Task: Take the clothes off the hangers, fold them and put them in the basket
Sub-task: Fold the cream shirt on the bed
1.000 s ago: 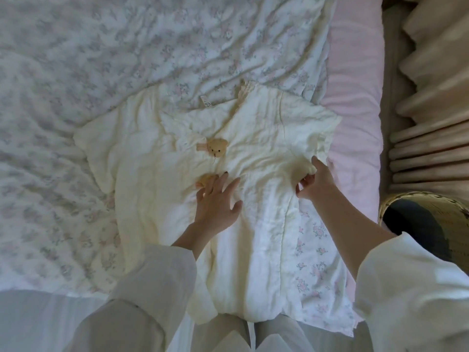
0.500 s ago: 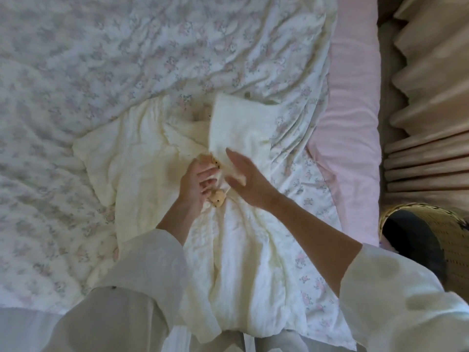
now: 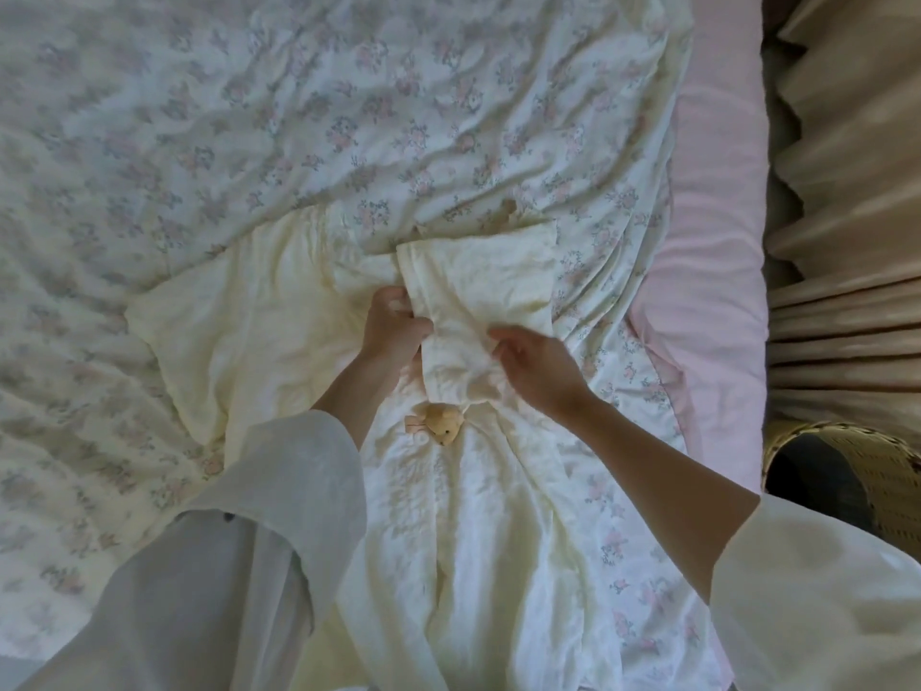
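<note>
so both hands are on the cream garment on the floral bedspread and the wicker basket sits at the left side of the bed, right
Not quite: the wicker basket sits at the right side of the bed, as the head view shows. The rest holds: the left hand and right hand are both on the cream garment, which lies on the floral bedspread.

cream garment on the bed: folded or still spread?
Partly folded. The cream garment's right side lies doubled over its middle; the left sleeve is spread flat. Both hands hold the fold.

Single head-worn view, looking steeply down, close over the bed point(image 3: 349, 117), basket point(image 3: 867, 471) at right edge
</note>
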### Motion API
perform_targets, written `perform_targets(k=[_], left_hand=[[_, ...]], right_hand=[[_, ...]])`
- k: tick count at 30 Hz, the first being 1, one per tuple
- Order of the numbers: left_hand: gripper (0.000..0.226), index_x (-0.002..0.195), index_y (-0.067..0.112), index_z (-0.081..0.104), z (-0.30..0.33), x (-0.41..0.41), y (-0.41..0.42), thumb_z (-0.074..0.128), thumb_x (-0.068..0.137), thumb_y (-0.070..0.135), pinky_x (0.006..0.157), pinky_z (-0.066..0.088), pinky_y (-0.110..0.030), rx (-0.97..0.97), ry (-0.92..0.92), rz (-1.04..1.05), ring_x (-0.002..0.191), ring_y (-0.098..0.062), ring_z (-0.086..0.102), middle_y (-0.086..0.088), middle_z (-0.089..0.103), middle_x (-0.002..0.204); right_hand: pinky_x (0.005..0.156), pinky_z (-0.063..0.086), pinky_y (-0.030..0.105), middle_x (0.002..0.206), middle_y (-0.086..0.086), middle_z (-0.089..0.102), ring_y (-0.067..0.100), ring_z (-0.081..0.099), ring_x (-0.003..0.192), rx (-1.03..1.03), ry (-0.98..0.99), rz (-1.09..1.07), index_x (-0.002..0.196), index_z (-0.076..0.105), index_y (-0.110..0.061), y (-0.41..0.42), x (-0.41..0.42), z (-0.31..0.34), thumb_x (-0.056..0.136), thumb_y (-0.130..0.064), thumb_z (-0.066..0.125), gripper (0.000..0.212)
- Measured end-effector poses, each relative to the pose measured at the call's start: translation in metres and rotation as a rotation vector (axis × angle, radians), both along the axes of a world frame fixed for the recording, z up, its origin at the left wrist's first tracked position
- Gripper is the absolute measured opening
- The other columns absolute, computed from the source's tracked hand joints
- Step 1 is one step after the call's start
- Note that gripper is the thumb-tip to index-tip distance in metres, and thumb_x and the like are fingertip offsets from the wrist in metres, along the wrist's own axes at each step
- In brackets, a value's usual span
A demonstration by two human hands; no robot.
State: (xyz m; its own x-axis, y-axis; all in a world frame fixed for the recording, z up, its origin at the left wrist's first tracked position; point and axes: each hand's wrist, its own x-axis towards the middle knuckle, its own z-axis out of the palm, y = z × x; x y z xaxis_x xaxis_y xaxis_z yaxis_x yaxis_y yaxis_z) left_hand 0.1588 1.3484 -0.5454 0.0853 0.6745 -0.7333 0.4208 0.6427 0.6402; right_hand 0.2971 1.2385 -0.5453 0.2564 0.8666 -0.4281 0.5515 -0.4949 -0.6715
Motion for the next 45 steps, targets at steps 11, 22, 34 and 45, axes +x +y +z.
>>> perform_targets(k=[11, 22, 34, 45], left_hand=[[0.055, 0.139, 0.019, 0.033, -0.008, -0.040, 0.110, 0.050, 0.090, 0.038, 0.111, 0.017, -0.054, 0.493, 0.761, -0.609, 0.139, -0.033, 0.020, -0.010, 0.030, 0.146], [0.018, 0.101, 0.000, 0.060, 0.012, -0.058, 0.153, 0.058, 0.090, 0.015, 0.070, 0.037, -0.024, 0.732, 0.245, -0.251, 0.085, -0.017, 0.053, -0.009, 0.063, 0.096], [0.064, 0.146, 0.023, 0.025, 0.003, -0.161, 0.107, 0.047, 0.091, 0.046, 0.113, 0.017, -0.054, 0.283, 0.674, -0.037, 0.139, -0.031, 0.022, -0.008, 0.026, 0.152], [0.015, 0.088, 0.009, 0.054, -0.008, -0.231, 0.057, 0.053, 0.091, 0.023, 0.063, 0.042, -0.032, 0.317, 0.321, 0.252, 0.071, -0.021, 0.051, 0.001, 0.051, 0.071]], right_hand=[[0.091, 0.041, 0.045, 0.129, 0.010, 0.047, 0.032, 0.045, 0.120, -0.247, -0.292, -0.176, 0.130, 0.045, -0.012, 0.141, 0.056, -0.008, 0.086, -0.051, 0.041, 0.059], [0.063, 0.039, 0.017, 0.103, 0.003, 0.055, 0.012, 0.054, 0.085, -0.129, -0.062, -0.107, 0.098, 0.060, -0.011, 0.144, 0.055, 0.016, 0.093, -0.009, 0.050, 0.011], [0.100, 0.041, 0.053, 0.119, 0.018, 0.055, 0.033, 0.052, 0.114, 0.443, -0.461, 0.046, 0.121, 0.056, -0.003, 0.119, -0.038, 0.011, 0.079, 0.004, 0.045, 0.044], [0.119, -0.002, 0.036, 0.158, -0.006, 0.010, 0.010, -0.002, 0.146, -0.101, -0.179, 0.569, 0.146, 0.028, -0.023, 0.077, -0.149, -0.023, 0.096, -0.016, 0.036, 0.051]])
